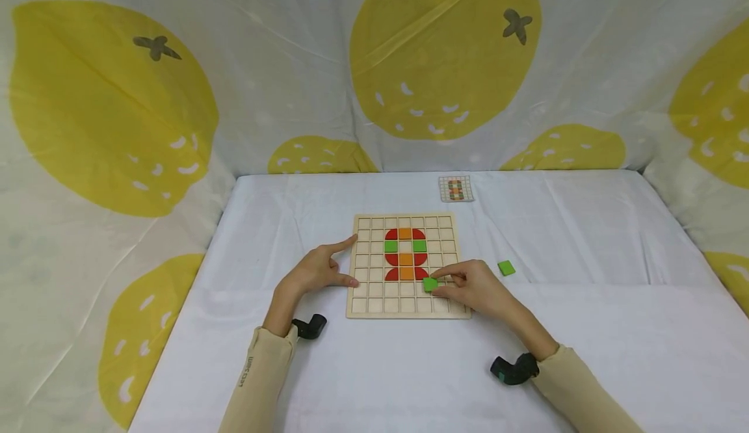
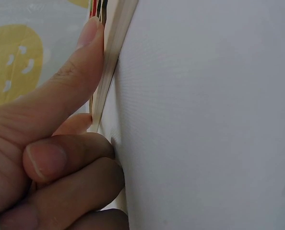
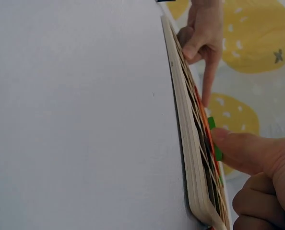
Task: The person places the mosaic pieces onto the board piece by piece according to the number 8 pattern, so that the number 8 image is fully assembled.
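A wooden grid board point(image 1: 383, 305) lies on the white cloth, holding red curved pieces point(image 1: 391, 259), orange squares point(image 1: 406, 259) and two green squares point(image 1: 419, 246) in its middle columns. My left hand point(image 1: 313, 268) rests at the board's left edge, thumb and index finger spread and touching it, the other fingers curled in. Between thumb and fingertip, my right hand point(image 1: 476, 287) pinches a green square tile point(image 1: 430, 284) over the board, just below the lowest right red piece. In the right wrist view this tile point(image 3: 216, 148) stands tilted at the board's surface; whether it touches, I cannot tell.
Another green square tile point(image 1: 506, 268) lies on the cloth right of the board. Behind the board is a small card point(image 1: 456, 188) printed with a coloured grid pattern. A lemon-print curtain point(image 1: 316, 62) hangs at the back and sides.
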Demonstrator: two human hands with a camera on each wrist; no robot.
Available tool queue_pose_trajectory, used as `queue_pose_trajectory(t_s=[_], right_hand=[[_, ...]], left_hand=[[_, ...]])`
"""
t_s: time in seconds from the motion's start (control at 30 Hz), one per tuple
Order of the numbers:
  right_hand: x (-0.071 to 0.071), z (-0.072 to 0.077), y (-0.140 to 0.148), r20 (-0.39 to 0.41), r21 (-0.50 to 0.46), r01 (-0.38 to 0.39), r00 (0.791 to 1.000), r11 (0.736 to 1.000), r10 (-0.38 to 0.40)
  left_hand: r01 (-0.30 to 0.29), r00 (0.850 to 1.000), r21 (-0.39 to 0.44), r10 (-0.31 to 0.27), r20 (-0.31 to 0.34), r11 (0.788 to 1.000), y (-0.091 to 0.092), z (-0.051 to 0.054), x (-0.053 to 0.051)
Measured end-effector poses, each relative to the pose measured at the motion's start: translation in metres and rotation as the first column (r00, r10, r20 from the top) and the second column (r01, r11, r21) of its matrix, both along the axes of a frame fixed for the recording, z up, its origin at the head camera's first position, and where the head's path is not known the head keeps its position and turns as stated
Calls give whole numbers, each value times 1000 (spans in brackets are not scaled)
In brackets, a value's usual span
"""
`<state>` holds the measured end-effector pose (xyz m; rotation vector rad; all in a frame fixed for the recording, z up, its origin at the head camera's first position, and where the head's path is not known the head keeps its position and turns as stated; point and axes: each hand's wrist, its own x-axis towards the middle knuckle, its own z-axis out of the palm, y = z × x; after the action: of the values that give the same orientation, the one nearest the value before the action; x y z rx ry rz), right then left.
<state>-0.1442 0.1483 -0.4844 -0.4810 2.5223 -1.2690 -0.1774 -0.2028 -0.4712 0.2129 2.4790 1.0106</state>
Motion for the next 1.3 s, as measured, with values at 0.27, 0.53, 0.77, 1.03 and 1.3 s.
queue_pose_trajectory(t_s=[0.27, 0.53, 0.77, 1.03, 1.3], right_hand=[[1, 2, -11, -11, 38, -4, 1000, 999, 4], [2, 2, -9, -13, 19, -5, 1000, 1000, 5], [2, 0, -12, -37, 3, -1, 999, 1000, 1], [4, -1, -16, -50, 25, 12, 999, 1000, -11], [5, -2, -16, -61, 29, 16, 998, 999, -14]], left_hand=[[-12, 1000, 8, 12, 4, 1000, 1, 0, 0], [-18, 1000, 2, 18, 10, 1000, 1, 1, 0], [-16, 1000, -5, 16, 13, 1000, 1, 1, 0], [-23, 1000, -5, 23, 17, 1000, 2, 2, 0], [-23, 1000, -17, 23, 17, 1000, 1, 3, 1]])
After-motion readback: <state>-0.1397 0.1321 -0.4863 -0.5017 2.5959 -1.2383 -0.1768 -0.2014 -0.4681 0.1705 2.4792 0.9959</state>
